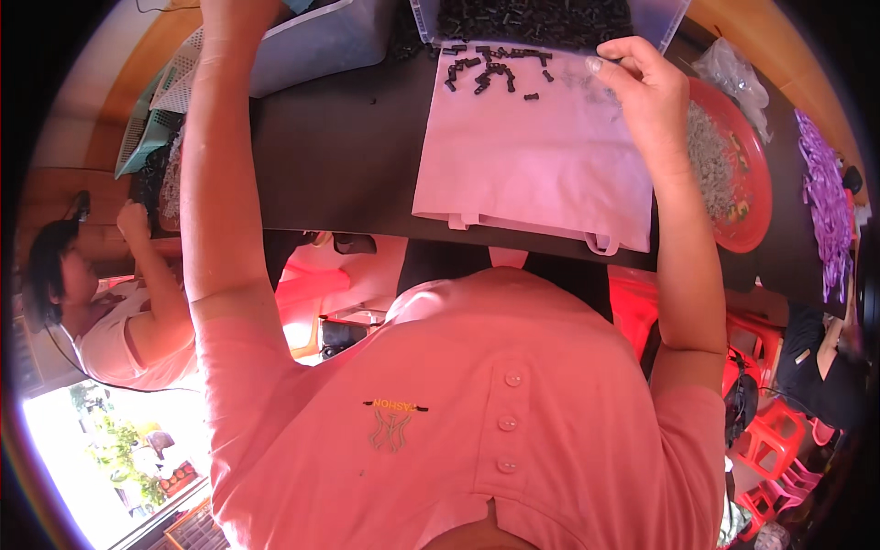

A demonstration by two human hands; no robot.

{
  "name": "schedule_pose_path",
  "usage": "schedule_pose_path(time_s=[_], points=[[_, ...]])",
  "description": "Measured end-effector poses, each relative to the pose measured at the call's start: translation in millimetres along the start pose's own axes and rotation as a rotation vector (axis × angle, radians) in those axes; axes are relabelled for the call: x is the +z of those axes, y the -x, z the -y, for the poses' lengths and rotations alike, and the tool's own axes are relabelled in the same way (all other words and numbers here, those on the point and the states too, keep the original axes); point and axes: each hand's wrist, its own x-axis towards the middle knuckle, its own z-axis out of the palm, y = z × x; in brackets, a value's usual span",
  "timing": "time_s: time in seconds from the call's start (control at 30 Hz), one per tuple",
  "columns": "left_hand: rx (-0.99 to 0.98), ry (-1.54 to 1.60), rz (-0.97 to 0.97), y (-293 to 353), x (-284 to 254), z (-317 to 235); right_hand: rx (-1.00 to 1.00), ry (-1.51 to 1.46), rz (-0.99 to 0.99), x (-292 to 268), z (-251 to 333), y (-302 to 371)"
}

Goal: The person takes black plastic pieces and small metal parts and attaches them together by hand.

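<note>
A white cloth bag (pixel 532 156) lies flat on the dark table (pixel 348 156) in front of me. Small black parts (pixel 486 69) are scattered on its far edge, below a clear bin (pixel 532 18) full of the same black pieces. My right hand (pixel 642 87) hovers over the bag's far right corner with thumb and forefinger pinched together; whether anything is between them is too small to tell. My left forearm (pixel 215 165) reaches up past the top edge beside another clear bin (pixel 321 37), and its hand is out of the picture.
A red round tray (pixel 747 211) of small grey parts sits right of the bag, with a clear plastic bag (pixel 733 73) behind it and purple strips (pixel 825 202) further right. Mesh baskets (pixel 174 82) stand at the left. Other people sit at left (pixel 101 312) and right (pixel 816 357). Red stools (pixel 779 431) stand below.
</note>
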Motion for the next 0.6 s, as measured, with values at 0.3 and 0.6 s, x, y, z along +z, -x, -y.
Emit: schedule_pose_path(time_s=[0.3,0.6], points=[[0.646,0.333,0.124,97,128,-51,0.106,-0.055,-0.018,-1,-7,-3],[0.623,0.068,0.421,137,172,-69,0.142,0.144,0.085,-4,-9,-1]])
